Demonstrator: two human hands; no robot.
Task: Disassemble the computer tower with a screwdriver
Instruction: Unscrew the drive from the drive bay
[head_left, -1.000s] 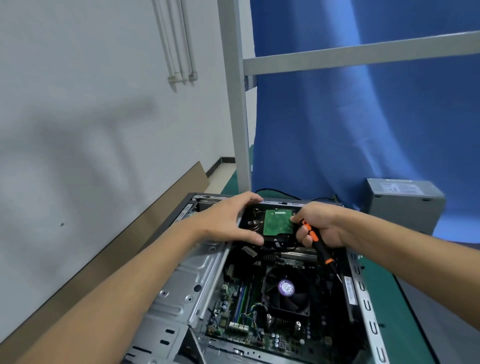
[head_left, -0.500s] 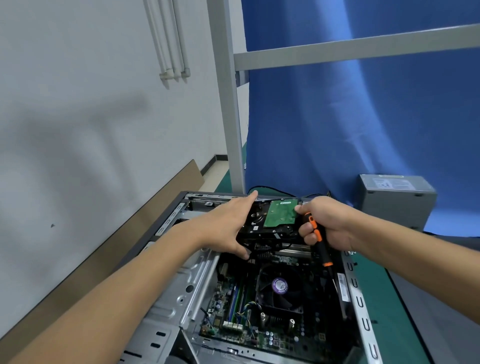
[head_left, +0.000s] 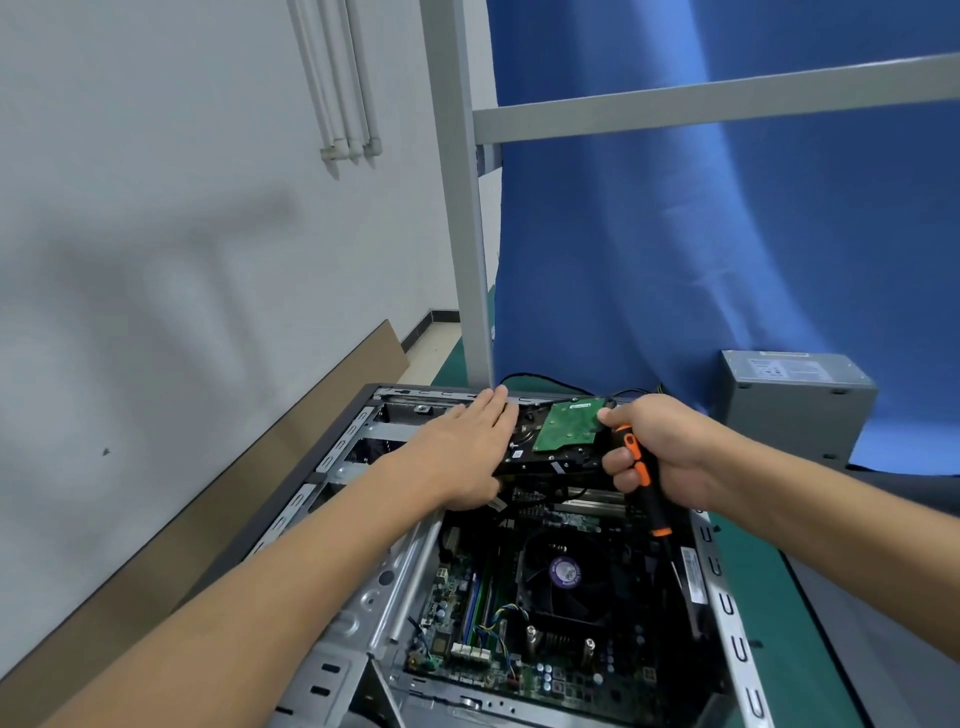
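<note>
The open computer tower (head_left: 343, 623) lies on its side, with the motherboard and CPU fan (head_left: 566, 574) exposed. At its far end a hard drive (head_left: 569, 423) with a green circuit board facing up is tilted above the case. My left hand (head_left: 462, 452) holds the drive's left edge, fingers flat over the top and thumb underneath. My right hand (head_left: 670, 452) grips an orange-and-black screwdriver (head_left: 644, 483) pointing down into the case, and its fingertips touch the drive's right edge.
A grey power supply box (head_left: 795, 400) stands on the green mat (head_left: 769, 597) at the right. A grey metal frame post (head_left: 462, 234) and blue cloth (head_left: 727, 260) rise behind the tower. Cardboard (head_left: 311, 415) leans on the left wall. Black cables run behind the case.
The hard drive has come up and away from the far end of the case. My left hand's fingers have flattened over its top. My right hand has risen with the screwdriver.
</note>
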